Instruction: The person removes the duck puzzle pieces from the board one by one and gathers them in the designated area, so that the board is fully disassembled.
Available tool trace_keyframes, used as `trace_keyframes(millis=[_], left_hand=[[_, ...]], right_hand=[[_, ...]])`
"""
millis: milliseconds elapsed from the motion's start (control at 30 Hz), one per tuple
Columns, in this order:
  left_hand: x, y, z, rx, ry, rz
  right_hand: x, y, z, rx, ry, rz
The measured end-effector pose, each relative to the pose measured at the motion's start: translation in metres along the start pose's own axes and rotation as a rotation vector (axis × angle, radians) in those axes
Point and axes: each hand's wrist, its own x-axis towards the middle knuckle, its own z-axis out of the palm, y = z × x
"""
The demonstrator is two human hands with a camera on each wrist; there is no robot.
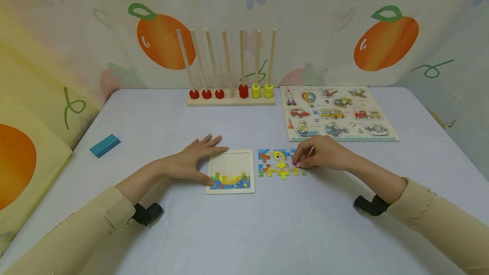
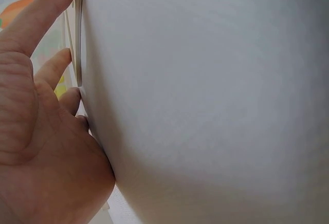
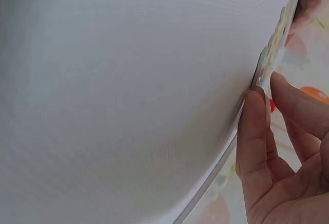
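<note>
My left hand (image 1: pixel 191 159) lies spread at the left side of a square wooden puzzle tray (image 1: pixel 230 193). Its thumb rests on the lower left corner and its index fingertip reaches the top edge. Joined blue and yellow pieces (image 1: pixel 231 181) fill the tray's lower part; bare wood shows above them. Right of the tray, loose jigsaw pieces (image 1: pixel 282 169) lie in two rows. Over their right end my right hand (image 1: pixel 324 152) bends down, thumb and fingertips at a puzzle piece with a pink patch (image 1: pixel 296 164). The fingers hide much of that piece and its neighbours.
A wooden board with vehicle pictures (image 1: pixel 318 101) lies just beyond my right hand. At the back stands a peg abacus (image 1: pixel 231 102) with red and yellow beads. A blue block (image 1: pixel 105 145) is at the left. Patterned cloth (image 1: pixel 305 20) hangs behind the table.
</note>
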Motion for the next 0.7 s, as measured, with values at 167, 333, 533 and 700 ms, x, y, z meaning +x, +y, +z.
trace_keyframes(millis=[167, 333, 533, 700], left_hand=[[0.000, -0.001, 0.000, 0.000, 0.000, 0.001], [0.000, -0.001, 0.001, -0.001, 0.002, 0.006], [0.000, -0.001, 0.001, -0.006, 0.002, 0.007], [0.000, -0.001, 0.001, 0.001, 0.000, 0.004]], right_hand=[[-0.001, -0.003, -0.003, 0.013, 0.013, 0.016], [-0.001, -0.008, -0.006, 0.024, 0.029, 0.008], [0.002, -0.015, -0.004, 0.028, 0.044, 0.011], [0.006, -0.021, 0.001, 0.030, 0.062, 0.000]])
